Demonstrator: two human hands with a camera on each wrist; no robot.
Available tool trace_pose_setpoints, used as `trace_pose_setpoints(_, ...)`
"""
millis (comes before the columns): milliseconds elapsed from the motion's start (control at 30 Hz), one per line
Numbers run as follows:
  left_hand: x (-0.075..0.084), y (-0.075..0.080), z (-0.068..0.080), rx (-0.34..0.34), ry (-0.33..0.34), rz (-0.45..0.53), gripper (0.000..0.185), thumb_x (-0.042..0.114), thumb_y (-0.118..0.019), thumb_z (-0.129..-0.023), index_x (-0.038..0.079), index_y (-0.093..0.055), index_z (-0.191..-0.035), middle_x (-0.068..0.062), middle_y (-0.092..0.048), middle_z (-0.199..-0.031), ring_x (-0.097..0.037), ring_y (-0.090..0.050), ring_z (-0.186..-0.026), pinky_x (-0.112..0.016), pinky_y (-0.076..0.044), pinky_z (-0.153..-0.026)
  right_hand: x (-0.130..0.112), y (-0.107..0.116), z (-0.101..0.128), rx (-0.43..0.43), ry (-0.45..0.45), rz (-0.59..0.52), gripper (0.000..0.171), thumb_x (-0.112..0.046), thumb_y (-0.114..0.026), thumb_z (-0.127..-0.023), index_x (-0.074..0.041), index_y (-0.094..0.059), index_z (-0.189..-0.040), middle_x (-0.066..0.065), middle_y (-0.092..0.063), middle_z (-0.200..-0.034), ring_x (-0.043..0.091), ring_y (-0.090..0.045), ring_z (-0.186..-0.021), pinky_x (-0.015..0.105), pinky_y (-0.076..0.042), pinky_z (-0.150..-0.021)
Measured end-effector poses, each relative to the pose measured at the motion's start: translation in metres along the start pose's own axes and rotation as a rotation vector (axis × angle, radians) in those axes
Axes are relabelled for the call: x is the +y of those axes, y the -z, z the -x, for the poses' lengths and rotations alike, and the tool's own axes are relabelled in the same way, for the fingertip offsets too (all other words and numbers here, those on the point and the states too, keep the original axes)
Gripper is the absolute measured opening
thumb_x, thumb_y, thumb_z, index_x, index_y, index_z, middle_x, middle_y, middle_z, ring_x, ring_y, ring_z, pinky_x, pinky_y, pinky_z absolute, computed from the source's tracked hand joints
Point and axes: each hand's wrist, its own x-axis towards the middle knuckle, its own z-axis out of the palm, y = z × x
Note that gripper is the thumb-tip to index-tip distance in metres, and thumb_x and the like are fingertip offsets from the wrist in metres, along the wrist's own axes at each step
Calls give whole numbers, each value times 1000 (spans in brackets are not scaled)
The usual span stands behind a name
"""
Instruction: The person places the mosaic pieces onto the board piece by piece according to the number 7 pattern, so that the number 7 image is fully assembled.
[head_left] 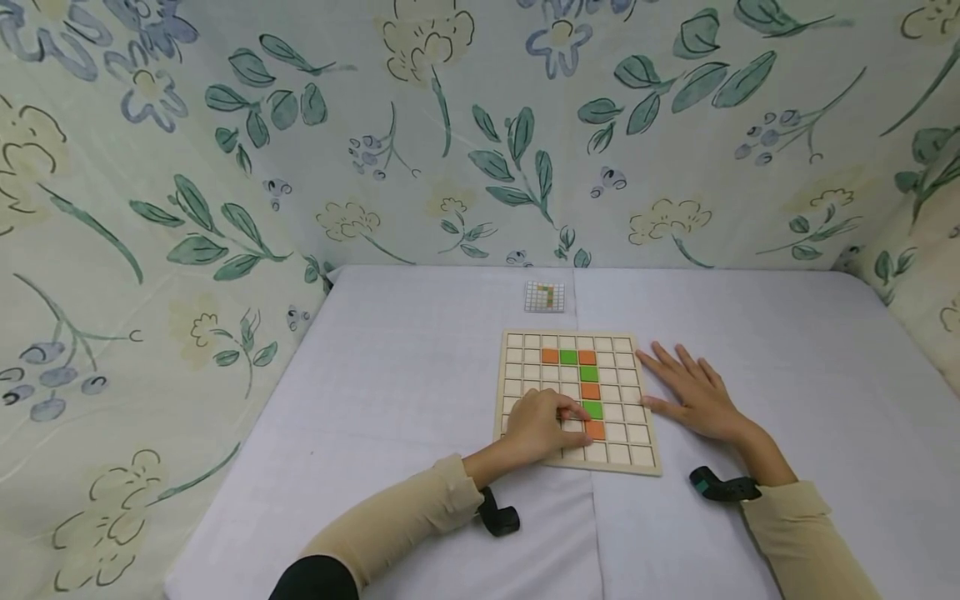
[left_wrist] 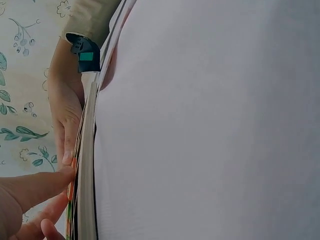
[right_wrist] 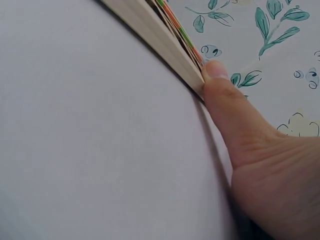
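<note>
A wooden grid board (head_left: 577, 400) lies flat on the white tablecloth (head_left: 420, 392), a little right of the table's middle and toward its near side. Orange and green tiles sit in its cells, three across the far rows and a column running down toward the near edge, ending in an orange tile (head_left: 595, 430). The left hand (head_left: 542, 425) rests on the near left part of the board, its fingers lightly curled, the fingertips (head_left: 577, 411) pressing at that column beside the lowest tiles; whether they pinch a tile cannot be told. The right hand (head_left: 693, 393) lies flat and spread on the cloth, its thumb (right_wrist: 220, 95) touching the board's right edge. A small pattern card (head_left: 544, 296) lies farther back, well apart from the board.
</note>
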Motion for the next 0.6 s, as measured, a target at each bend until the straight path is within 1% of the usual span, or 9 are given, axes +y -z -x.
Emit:
trace_pose_setpoints(67,-1,0,-1,-10,4,31,22,31,-89,-76,24,-80,-95,10,-57,-69,-4,-46,-64,-21,-35,-59,0,0,0,-1,0,-4,78,-43,-65,-96,-16,-27,-159,23,-16,-162,49,-1,-147,67,6,-110)
trace_pose_setpoints(167,-4,4,-1,-32,9,117,21,28,-86,-79,22,-80,-98,10,-58,-73,-4,-47,-63,-21,-36,-55,1,0,0,-4,0,-12,78,-43,-65,-96,-16,-27,-159,23,-15,-162,48,0,-147,66,7,-110)
trace_pose_setpoints(267,-8,11,-2,-43,7,204,19,26,-82,-84,19,-78,-101,8,-58,-79,-5,-47,-63,-21,-39,-56,2,-1,1,-5,0,-21,78,-42,-65,-96,-15,-27,-159,23,-15,-162,48,2,-147,66,8,-110)
trace_pose_setpoints(333,-12,19,-4,-41,-1,232,20,27,-80,-87,17,-77,-104,6,-57,-84,-7,-48,-65,-22,-40,-58,2,-2,1,-8,-1,-29,77,-42,-64,-97,-15,-26,-159,23,-14,-162,47,3,-148,66,8,-110)
trace_pose_setpoints(400,-16,29,-6,-31,4,238,21,28,-77,-90,15,-76,-107,5,-58,-86,-9,-49,-72,-23,-42,-63,3,-2,1,-6,-1,-41,75,-41,-63,-98,-15,-28,-159,24,-15,-162,47,2,-148,66,8,-110)
trace_pose_setpoints(467,-21,42,-9,-20,2,229,24,29,-73,-93,14,-75,-112,5,-59,-92,-12,-53,-82,-26,-45,-69,2,-2,2,-9,-5,-59,72,-40,-61,-99,-14,-29,-158,24,-15,-162,47,2,-148,65,8,-111)
trace_pose_setpoints(533,-27,56,-12,-1,-4,206,29,31,-69,-96,13,-72,-118,5,-62,-99,-15,-55,-94,-30,-46,-79,2,-1,1,-17,-6,-83,70,-39,-59,-100,-12,-29,-158,24,-16,-162,48,2,-147,65,8,-110)
trace_pose_setpoints(600,-35,71,-15,18,-25,179,31,32,-64,-99,12,-70,-123,3,-65,-108,-18,-56,-105,-36,-47,-86,2,2,1,-29,-22,-125,70,-38,-57,-102,-12,-26,-159,25,-15,-162,47,2,-147,65,9,-111)
